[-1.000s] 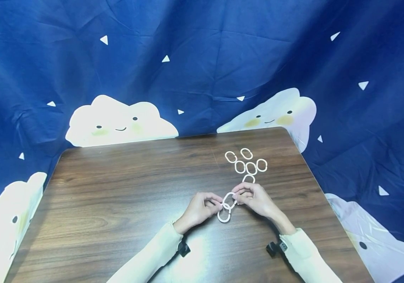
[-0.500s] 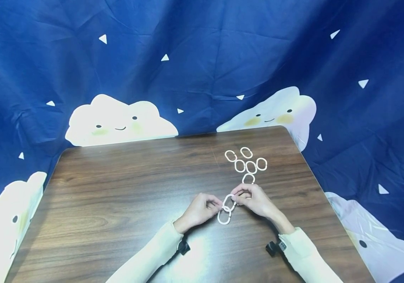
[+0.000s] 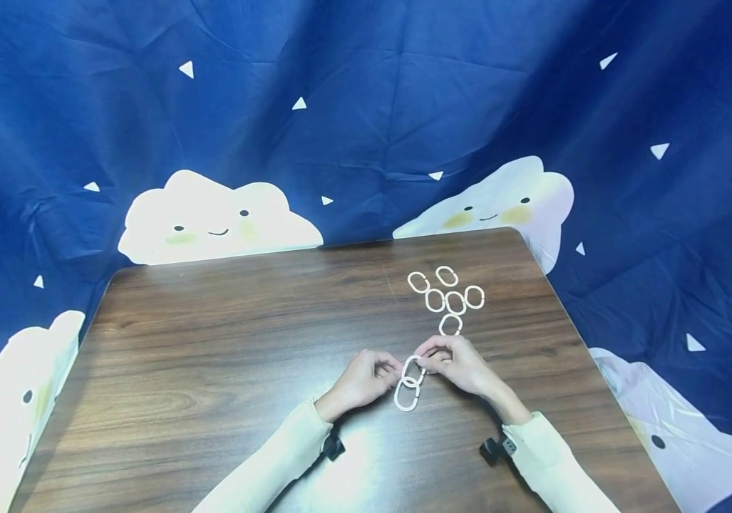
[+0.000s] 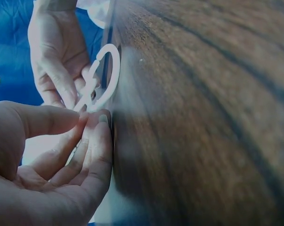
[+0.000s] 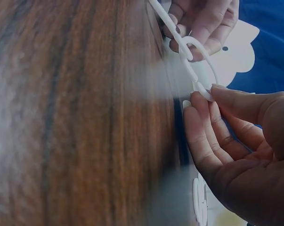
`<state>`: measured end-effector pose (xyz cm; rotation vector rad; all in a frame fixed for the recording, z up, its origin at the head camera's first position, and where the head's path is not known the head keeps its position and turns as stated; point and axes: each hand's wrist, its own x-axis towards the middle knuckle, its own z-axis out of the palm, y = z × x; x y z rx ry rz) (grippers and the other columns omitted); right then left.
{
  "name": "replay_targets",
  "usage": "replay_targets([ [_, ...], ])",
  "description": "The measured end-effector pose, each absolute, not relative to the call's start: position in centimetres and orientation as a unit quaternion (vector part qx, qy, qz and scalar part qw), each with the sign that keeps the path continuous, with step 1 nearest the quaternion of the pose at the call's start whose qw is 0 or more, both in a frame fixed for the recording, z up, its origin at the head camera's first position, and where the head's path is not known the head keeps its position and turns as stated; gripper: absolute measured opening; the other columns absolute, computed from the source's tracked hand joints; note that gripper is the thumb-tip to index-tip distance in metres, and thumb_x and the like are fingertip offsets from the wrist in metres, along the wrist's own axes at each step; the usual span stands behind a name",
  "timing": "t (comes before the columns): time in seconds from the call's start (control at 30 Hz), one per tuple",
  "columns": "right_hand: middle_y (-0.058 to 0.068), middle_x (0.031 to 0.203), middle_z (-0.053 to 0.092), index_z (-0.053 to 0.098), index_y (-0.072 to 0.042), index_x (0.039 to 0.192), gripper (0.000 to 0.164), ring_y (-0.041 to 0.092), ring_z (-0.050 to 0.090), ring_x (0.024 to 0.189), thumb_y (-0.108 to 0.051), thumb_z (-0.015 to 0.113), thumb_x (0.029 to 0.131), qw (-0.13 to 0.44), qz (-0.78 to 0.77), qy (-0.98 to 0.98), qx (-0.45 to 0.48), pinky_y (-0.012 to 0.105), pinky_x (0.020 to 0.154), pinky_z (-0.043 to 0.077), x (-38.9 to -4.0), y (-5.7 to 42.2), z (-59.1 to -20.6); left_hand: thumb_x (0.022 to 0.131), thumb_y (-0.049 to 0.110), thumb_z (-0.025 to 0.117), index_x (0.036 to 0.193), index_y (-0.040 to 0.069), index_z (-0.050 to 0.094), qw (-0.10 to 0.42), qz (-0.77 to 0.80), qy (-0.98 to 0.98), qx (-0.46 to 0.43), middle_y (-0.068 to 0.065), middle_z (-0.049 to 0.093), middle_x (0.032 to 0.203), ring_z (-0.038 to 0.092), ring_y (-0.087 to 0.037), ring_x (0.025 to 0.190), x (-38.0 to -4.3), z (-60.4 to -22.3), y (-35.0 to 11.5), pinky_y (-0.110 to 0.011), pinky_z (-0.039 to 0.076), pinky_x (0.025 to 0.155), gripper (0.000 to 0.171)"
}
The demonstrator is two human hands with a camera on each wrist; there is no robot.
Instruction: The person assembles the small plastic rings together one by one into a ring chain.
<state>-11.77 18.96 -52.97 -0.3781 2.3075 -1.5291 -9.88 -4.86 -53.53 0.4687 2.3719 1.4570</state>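
Two white oval rings, each with a small gap like C-shaped shower curtain rings, are looped together between the hands. The upper ring point(image 3: 406, 368) is pinched at its far end by the right hand point(image 3: 460, 363), its thumb point(image 5: 238, 101) pressing on it in the right wrist view. The lower ring point(image 3: 406, 410) extends from it toward the person. The left hand point(image 3: 363, 377) is at the left side of the linked rings. In the left wrist view, its thumb and fingertips point(image 4: 103, 120) pinch the upper ring near where both rings cross.
Several more white rings point(image 3: 442, 299) lie on the brown wooden table point(image 3: 244, 342) beyond the right hand, some touching each other. A blue curtain point(image 3: 366, 107) with cloud prints stands behind the table. Each wrist wears a small black camera point(image 3: 333, 447).
Both linked rings have shifted slightly toward the person, and the right hand has come a little nearer and to the left. The left hand stays almost in place. The other rings have not moved.
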Motion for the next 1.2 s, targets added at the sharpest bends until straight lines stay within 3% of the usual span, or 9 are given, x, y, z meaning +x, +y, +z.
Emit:
replay_targets([
  [0.17,0.023,0.097,0.077,0.074,0.000,0.110,0.019,0.020,0.075,0.080,-0.010,0.076,0.093,0.175,-0.539,0.812,-0.136,0.026,0.072,0.061,-11.8,18.9,-53.1,0.097,0.005,0.068,0.102,0.001,0.077,0.168,0.533,0.817,0.144,-0.014,0.079,0.084,0.074,-0.021,0.071,-10.1,-53.7,-4.7,-0.017,0.057,0.059,0.011],
  [0.37,0.022,0.096,0.077,0.074,-0.001,0.109,0.019,0.018,0.074,0.079,-0.011,0.076,0.093,0.175,-0.537,0.814,-0.132,0.025,0.071,0.061,-11.9,18.9,-53.3,0.099,0.010,0.067,0.106,0.004,0.077,0.150,0.535,0.821,0.130,-0.012,0.080,0.087,0.076,-0.023,0.074,-10.4,-53.8,-4.4,-0.017,0.056,0.060,0.014],
  [0.67,0.021,0.096,0.077,0.075,-0.001,0.109,0.019,0.017,0.074,0.078,-0.011,0.076,0.094,0.174,-0.536,0.815,-0.131,0.025,0.071,0.061,-12.0,19.0,-53.5,0.097,0.013,0.070,0.107,0.008,0.078,0.131,0.528,0.831,0.116,-0.006,0.081,0.092,0.074,-0.011,0.078,-10.6,-53.9,-3.9,-0.016,0.056,0.064,0.013],
  [0.83,0.022,0.096,0.077,0.074,-0.001,0.110,0.020,0.019,0.075,0.078,-0.011,0.076,0.094,0.175,-0.537,0.815,-0.128,0.025,0.071,0.061,-12.0,19.0,-53.5,0.094,0.010,0.072,0.105,0.008,0.078,0.123,0.522,0.835,0.121,-0.005,0.079,0.086,0.067,-0.003,0.071,-10.8,-54.0,-3.8,-0.015,0.054,0.063,0.013],
  [1.2,0.020,0.096,0.078,0.073,0.001,0.112,0.021,0.024,0.077,0.081,-0.014,0.073,0.097,0.163,-0.537,0.819,-0.119,0.029,0.073,0.064,-12.3,19.0,-53.2,0.093,0.007,0.072,0.104,0.007,0.077,0.125,0.521,0.834,0.132,-0.006,0.079,0.087,0.070,-0.005,0.073,-10.7,-53.9,-3.8,-0.014,0.055,0.065,0.012],
])
